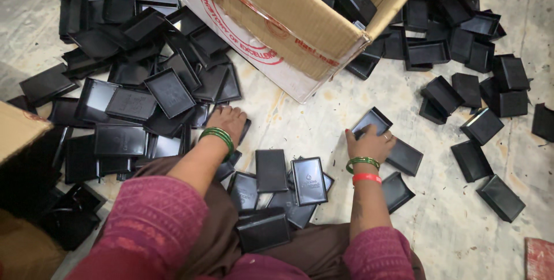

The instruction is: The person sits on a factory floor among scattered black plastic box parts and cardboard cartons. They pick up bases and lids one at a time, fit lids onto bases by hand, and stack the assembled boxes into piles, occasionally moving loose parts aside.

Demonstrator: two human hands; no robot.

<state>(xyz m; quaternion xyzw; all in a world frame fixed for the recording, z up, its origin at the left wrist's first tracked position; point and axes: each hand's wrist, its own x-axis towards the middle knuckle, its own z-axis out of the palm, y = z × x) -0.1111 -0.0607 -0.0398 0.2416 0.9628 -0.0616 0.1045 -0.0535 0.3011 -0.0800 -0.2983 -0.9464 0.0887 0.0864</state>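
I sit on a pale floor strewn with small black rectangular box parts. My left hand (227, 119), with green bangles at the wrist, rests palm down on a flat black lid at the edge of the big left pile (144, 84). My right hand (369, 143), wearing green and red bangles and a ring, presses on a black tray (372, 121) lying on the floor, with another black tray (405, 158) just beside it. Several more black lids (309, 180) lie stacked in front of my lap.
A large open cardboard carton (288, 20) with red print stands ahead, holding more black trays. Scattered black trays (479, 84) cover the floor at right. Another cardboard box (17, 130) sits at the left edge. A reddish object (539, 257) lies at the bottom right corner.
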